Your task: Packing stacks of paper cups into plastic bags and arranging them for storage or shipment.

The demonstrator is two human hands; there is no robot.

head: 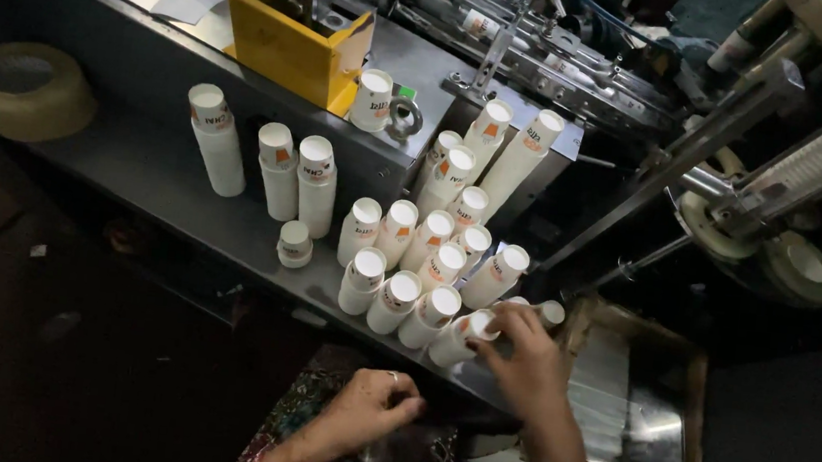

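- Left hand (366,410), nearest, curls loosely, holding nothing visible; keep it free to steady.
- Right hand (522,357) pinches a stack of white paper cups with orange print (458,339) on the grey metal shelf (155,176); grip low, stand it upright beside its neighbours.

Matt white paper cups (398,260) on a dull grey metal shelf (165,177).

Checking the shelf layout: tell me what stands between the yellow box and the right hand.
In the head view, stacks of white paper cups on the metal shelf fill the stretch between the yellow box and the right hand.
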